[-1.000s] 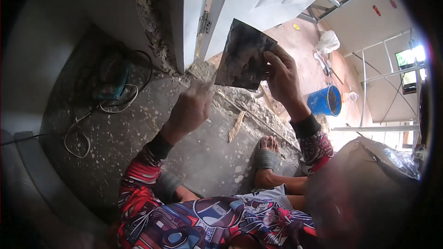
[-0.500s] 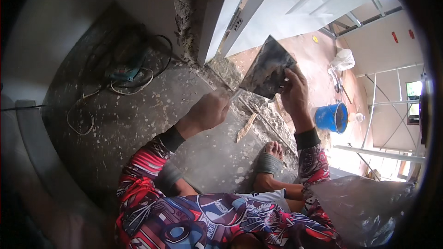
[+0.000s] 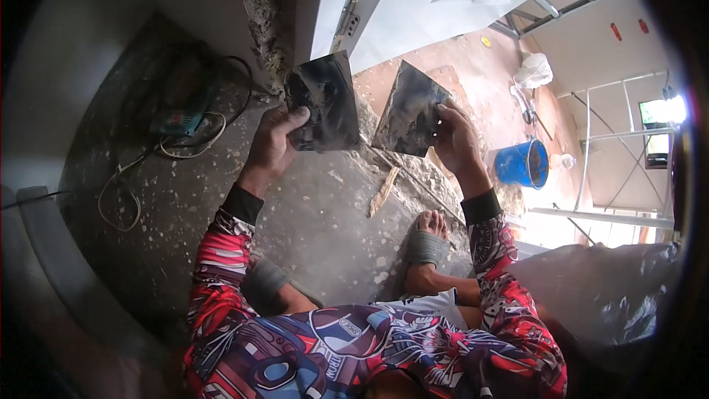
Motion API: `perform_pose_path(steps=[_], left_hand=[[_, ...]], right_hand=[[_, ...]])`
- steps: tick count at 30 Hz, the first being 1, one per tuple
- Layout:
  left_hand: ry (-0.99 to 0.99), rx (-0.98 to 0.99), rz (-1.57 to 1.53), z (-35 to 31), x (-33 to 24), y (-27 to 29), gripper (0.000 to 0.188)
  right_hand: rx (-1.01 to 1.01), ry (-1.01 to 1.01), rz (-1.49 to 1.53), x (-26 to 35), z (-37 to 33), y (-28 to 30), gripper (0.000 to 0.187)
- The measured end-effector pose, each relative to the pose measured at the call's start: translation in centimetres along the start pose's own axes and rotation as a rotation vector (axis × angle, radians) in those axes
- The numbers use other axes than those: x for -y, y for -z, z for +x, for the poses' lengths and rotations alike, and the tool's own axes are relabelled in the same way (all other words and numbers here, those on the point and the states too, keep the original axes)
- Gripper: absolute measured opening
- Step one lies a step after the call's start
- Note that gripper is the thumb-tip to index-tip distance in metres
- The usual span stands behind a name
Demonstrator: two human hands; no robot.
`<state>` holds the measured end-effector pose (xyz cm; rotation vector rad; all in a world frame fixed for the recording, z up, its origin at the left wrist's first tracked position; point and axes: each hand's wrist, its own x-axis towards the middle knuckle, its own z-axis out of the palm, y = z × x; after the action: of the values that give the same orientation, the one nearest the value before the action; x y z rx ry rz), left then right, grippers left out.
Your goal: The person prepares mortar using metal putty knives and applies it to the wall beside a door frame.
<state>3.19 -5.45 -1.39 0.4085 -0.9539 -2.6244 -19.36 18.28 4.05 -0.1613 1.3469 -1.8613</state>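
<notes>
My left hand (image 3: pixel 272 144) is closed on the edge of a dark, smeared flat tile piece (image 3: pixel 326 107), with the thumb on its face. The fingers behind it are hidden. In my right hand (image 3: pixel 458 140) is a second dark tile piece (image 3: pixel 408 112), pinched at its right edge and marked with greyish patches. Both pieces are held up side by side above the floor, a narrow gap between them. Just beyond them stands a white door (image 3: pixel 443 11) with a metal hinge.
A teal power tool (image 3: pixel 177 124) with looped cords lies at left. A broken strip of rough concrete (image 3: pixel 421 185) crosses the floor, with a wood sliver (image 3: pixel 383 192) beside it. At right are a blue bucket (image 3: pixel 523 164), a white bag (image 3: pixel 533 71) and clear plastic sheeting (image 3: pixel 602 288).
My left hand has moved up and to the left, and the face of its tile piece now shows. The piece in my right hand has shifted slightly left and down.
</notes>
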Motion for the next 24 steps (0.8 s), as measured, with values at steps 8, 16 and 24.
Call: perform_pose_path(steps=[8, 16, 24], left_hand=[[0.242, 0.099, -0.319, 1.6, 3.9, -1.1, 0.031], [0.196, -0.173, -0.115, 3.1, 5.6, -5.4, 0.030], [0.212, -0.189, -0.365, 5.4, 8.9, -0.7, 0.033]], right_hand=[[0.146, 0.037, 0.075, -2.2, -1.3, -4.3, 0.006], [0.124, 0.214, -0.134, -3.6, -3.4, -4.4, 0.022], [0.163, 0.213, -0.026, -2.1, -4.9, -3.3, 0.021]])
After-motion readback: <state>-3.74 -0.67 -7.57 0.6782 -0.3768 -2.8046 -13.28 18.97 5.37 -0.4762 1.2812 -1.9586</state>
